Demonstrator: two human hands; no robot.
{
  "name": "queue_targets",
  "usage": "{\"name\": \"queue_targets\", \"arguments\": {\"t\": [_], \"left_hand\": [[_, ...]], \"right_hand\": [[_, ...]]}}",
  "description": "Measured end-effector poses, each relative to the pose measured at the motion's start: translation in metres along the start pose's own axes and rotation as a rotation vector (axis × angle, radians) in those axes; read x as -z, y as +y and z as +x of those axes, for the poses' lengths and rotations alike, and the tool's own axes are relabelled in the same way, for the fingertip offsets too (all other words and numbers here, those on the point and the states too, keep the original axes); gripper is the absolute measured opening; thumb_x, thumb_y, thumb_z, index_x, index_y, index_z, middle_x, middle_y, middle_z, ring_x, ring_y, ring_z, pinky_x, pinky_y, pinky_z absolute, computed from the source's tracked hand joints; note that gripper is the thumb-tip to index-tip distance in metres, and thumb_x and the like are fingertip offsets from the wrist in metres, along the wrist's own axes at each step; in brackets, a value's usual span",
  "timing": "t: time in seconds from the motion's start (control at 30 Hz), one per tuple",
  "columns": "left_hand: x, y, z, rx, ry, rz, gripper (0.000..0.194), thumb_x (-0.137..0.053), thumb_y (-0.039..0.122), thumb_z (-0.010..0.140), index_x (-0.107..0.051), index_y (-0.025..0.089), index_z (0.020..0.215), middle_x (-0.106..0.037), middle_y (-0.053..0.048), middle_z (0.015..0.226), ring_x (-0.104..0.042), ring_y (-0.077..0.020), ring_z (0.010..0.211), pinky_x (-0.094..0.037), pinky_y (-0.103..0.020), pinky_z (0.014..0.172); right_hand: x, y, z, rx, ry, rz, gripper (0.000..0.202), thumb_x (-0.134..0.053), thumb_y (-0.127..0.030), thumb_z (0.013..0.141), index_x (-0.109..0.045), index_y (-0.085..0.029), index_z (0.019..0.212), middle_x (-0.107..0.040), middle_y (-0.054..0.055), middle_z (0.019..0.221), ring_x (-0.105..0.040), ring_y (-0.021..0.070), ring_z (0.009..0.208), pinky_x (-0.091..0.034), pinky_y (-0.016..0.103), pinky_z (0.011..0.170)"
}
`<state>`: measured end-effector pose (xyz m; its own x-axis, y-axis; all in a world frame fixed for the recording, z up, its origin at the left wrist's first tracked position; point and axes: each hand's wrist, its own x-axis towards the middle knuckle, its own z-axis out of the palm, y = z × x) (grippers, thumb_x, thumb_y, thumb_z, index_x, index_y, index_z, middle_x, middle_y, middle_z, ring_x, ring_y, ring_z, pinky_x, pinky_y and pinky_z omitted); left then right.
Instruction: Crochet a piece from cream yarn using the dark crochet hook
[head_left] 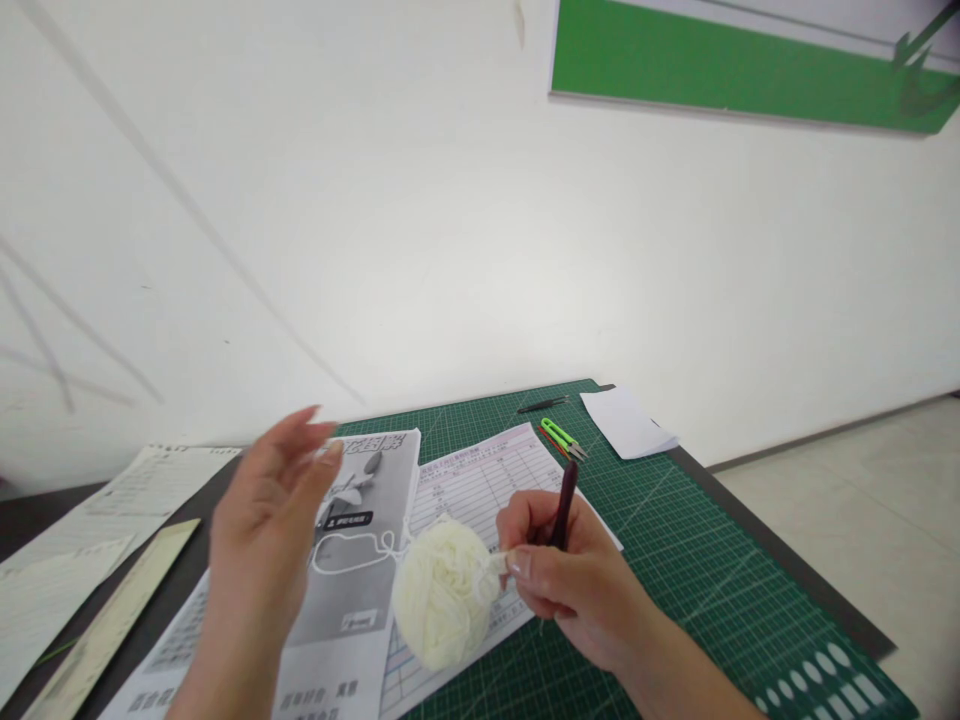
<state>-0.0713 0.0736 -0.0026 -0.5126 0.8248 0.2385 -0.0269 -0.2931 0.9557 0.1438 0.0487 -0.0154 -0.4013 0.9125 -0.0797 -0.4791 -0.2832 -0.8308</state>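
1. While the right hand [559, 575] grips a dark-red tool [566, 500], its thumb and forefinger also pinch a short pale tuft [498, 563] at the right side of the yarn ball [444, 595]. The tool's tip is hidden; its shape suggests a crochet hook.

2. The left hand [262, 530] is raised on the left, thumb apart and fingers loosely curled, with nothing visible in its grasp. It hangs over the picture sheet [345, 620]; whether it touches the loose strand [352, 572] cannot be told.

3. The ball sits near the middle, between the hands, in front of the ruled form [487, 475] and just beside the picture sheet. The strand loops left from it and twists where it meets the ball.

4. A light, steady pinch seems best: firm enough to hold the tuft, loose enough not to flatten it. The tool wants to lie relaxed in the hand, its tip clear of the ball's windings.

5. Easing out the twist before putting tension on the strand should prevent a knot; an even, gentle pull suits such soft yarn.

6. The green snips [561, 437] lie beyond the right hand on the cutting mat [675, 560], well clear of the strand.
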Motion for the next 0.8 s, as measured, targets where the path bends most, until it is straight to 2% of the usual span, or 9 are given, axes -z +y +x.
{"name": "queue_targets", "arguments": {"t": [0.03, 0.07, 0.13, 0.2, 0.33, 0.5, 0.63, 0.8], "left_hand": [[-0.007, 0.001, -0.01, 0.031, -0.101, 0.006, 0.026, -0.074, 0.031, 0.071, -0.07, 0.022, 0.095, -0.072, -0.004, 0.087, -0.062, -0.022, 0.086, -0.045, -0.031, 0.078], [-0.013, 0.003, -0.02, 0.074, -0.264, 0.025, 0.025, -0.069, 0.04, 0.075, -0.073, 0.017, 0.084, -0.071, -0.009, 0.077, -0.062, -0.0259, 0.079, -0.047, -0.037, 0.075], [-0.02, 0.006, -0.037, 0.037, -0.702, 0.153, 0.034, -0.057, 0.049, 0.083, -0.072, 0.019, 0.081, -0.068, -0.008, 0.066, -0.06, -0.0243, 0.068, -0.046, -0.036, 0.066], [-0.023, 0.008, -0.048, 0.023, -0.872, 0.182, 0.033, -0.055, 0.051, 0.084, -0.069, 0.021, 0.082, -0.065, -0.006, 0.068, -0.057, -0.0215, 0.063, -0.042, -0.032, 0.058], [-0.023, 0.008, -0.055, 0.061, -0.882, 0.214, 0.022, -0.057, 0.042, 0.086, -0.061, 0.023, 0.076, -0.059, -0.001, 0.061, -0.052, -0.0168, 0.057, -0.04, -0.028, 0.054], [-0.026, 0.004, -0.055, 0.082, -0.86, 0.254, 0.023, -0.055, 0.04, 0.088, -0.059, 0.022, 0.074, -0.058, -0.001, 0.06, -0.053, -0.0157, 0.055, -0.04, -0.027, 0.053], [-0.03, 0.002, -0.059, 0.168, -0.812, 0.104, 0.03, -0.059, 0.045, 0.084, -0.058, 0.021, 0.066, -0.052, 0.001, 0.055, -0.047, -0.0133, 0.049, -0.037, -0.025, 0.045], [-0.033, 0.0, -0.066, 0.364, -0.768, -0.105, 0.035, -0.06, 0.047, 0.083, -0.054, 0.02, 0.061, -0.048, 0.001, 0.051, -0.039, -0.0127, 0.048, -0.03, -0.025, 0.044]], "right_hand": [[0.001, 0.001, 0.0, 0.004, -0.003, -0.016, 0.009, -0.065, -0.014, 0.057, -0.058, -0.017, 0.054, -0.044, -0.01, 0.04, -0.02, 0.0004, 0.033, -0.011, 0.018, 0.034], [0.001, 0.002, 0.0, 0.011, -0.005, -0.037, 0.009, -0.066, -0.014, 0.059, -0.058, -0.017, 0.055, -0.044, -0.01, 0.04, -0.02, 0.0008, 0.034, -0.012, 0.019, 0.034], [0.002, 0.003, -0.001, 0.031, -0.003, -0.098, 0.011, -0.067, -0.015, 0.061, -0.058, -0.017, 0.056, -0.044, -0.01, 0.042, -0.023, 0.0019, 0.036, -0.015, 0.019, 0.037], [0.002, 0.003, -0.001, 0.048, 0.015, -0.18, 0.013, -0.069, -0.017, 0.062, -0.057, -0.017, 0.056, -0.044, -0.009, 0.043, -0.027, 0.0032, 0.039, -0.018, 0.02, 0.039], [0.0, 0.002, -0.001, 0.049, 0.037, -0.286, 0.017, -0.07, -0.018, 0.063, -0.055, -0.017, 0.056, -0.046, -0.007, 0.045, -0.031, 0.0051, 0.041, -0.019, 0.021, 0.041], [0.001, 0.0, -0.001, 0.081, 0.035, -0.32, 0.016, -0.067, -0.021, 0.066, -0.054, -0.017, 0.058, -0.044, -0.008, 0.046, -0.029, 0.0054, 0.042, -0.018, 0.022, 0.041], [0.001, 0.0, -0.003, 0.088, 0.014, -0.318, 0.013, -0.066, -0.02, 0.067, -0.055, -0.017, 0.06, -0.042, -0.008, 0.047, -0.028, 0.0055, 0.043, -0.018, 0.022, 0.042], [0.001, 0.001, -0.004, 0.099, -0.001, -0.294, 0.013, -0.064, -0.021, 0.067, -0.054, -0.018, 0.06, -0.043, -0.007, 0.047, -0.028, 0.006, 0.042, -0.019, 0.022, 0.041]]}}
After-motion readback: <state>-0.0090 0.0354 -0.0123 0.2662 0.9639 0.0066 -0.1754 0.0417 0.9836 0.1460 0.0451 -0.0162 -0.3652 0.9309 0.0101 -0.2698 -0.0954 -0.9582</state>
